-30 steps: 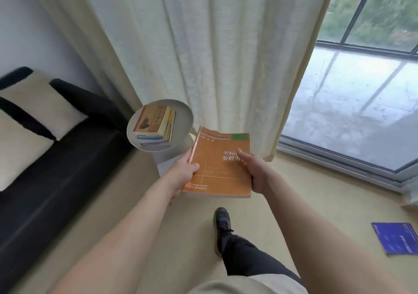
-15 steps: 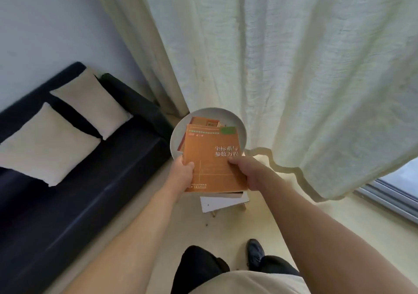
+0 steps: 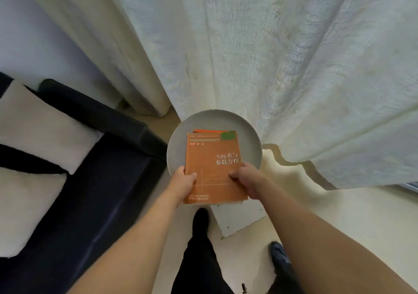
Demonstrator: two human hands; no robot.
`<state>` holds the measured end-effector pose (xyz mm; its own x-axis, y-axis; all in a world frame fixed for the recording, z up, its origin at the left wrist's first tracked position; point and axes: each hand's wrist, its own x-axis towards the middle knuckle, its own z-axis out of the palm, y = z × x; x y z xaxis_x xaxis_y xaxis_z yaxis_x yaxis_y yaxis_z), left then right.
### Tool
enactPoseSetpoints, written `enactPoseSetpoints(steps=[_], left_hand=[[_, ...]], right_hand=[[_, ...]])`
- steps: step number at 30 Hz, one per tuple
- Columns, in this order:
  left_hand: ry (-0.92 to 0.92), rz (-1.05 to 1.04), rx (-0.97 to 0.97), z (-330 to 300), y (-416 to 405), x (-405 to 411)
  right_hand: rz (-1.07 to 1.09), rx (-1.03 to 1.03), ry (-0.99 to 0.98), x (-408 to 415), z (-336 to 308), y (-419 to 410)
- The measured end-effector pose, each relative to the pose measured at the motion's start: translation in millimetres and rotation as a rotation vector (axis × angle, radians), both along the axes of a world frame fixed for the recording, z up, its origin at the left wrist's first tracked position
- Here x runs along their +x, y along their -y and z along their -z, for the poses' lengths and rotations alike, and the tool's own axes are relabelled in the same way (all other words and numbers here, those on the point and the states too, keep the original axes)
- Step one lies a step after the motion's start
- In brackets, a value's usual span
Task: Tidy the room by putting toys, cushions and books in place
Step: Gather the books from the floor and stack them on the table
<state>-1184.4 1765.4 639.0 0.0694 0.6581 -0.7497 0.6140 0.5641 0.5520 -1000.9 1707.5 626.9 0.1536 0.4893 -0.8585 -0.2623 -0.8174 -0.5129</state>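
Note:
An orange paperback book [image 3: 212, 158] with a green corner patch is held flat over a round grey side table [image 3: 250, 140]. My left hand [image 3: 183, 184] grips its lower left edge, thumb on the cover. My right hand [image 3: 245, 179] grips the lower right edge the same way. Under the book only a red-orange strip of the book stack [image 3: 208, 131] on the table shows; the rest is hidden. Two cream cushions [image 3: 38, 126] [image 3: 20, 207] lie on the dark sofa [image 3: 97, 192] at the left.
A long cream curtain [image 3: 248, 56] hangs behind and right of the table, its hem on the pale floor. A white square base plate [image 3: 242, 219] lies below the table. My legs and dark shoes [image 3: 200, 220] stand just in front.
I have stepped up to the side table and now look straight down on it. The orange book has moved over the stack on the table, both hands still holding it.

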Motion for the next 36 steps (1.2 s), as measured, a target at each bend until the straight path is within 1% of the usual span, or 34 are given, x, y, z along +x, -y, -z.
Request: enactPoseSetpoints(steps=[4,9,13,16,18,20,22,25,29,32,33,34,36], left_hand=[[-0.043,0.118,-0.028,57,-73,-10],[-0.124,0.235,0.003,127,-113,-7],[-0.114,0.229,0.024,166,-116,-3],[-0.106,0.181,0.023,178,-117,-1],[-0.107,0.159,0.027,172,-117,0],[-0.177,0.193,0.057,153,-116,5],[-0.239,0.239,0.116,125,-111,15],[-0.262,0.361,0.183,76,-90,47],[-0.202,0.563,0.288,19,-23,118],[-0.188,0.704,0.298,1,37,169],[-0.168,0.774,0.317,-9,78,208],[-0.169,0.79,0.305,-6,83,210],[-0.139,0.895,0.316,-15,140,257]], right_hand=[[0.013,0.0,0.174,-16,35,-59],[0.057,-0.02,0.26,-21,95,-91],[0.07,-0.066,0.247,-24,130,-90],[0.131,-0.068,0.147,-24,144,-89],[0.164,-0.054,0.088,-21,135,-91],[0.146,-0.054,0.081,-17,118,-87],[0.112,-0.075,0.144,-8,92,-74],[0.089,-0.093,0.239,16,57,-35],[0.094,-0.042,0.292,67,4,50],[0.09,-0.041,0.353,108,-18,121],[0.125,-0.045,0.391,140,-33,170],[0.108,-0.047,0.392,141,-34,176],[0.188,-0.059,0.437,178,-43,245]])
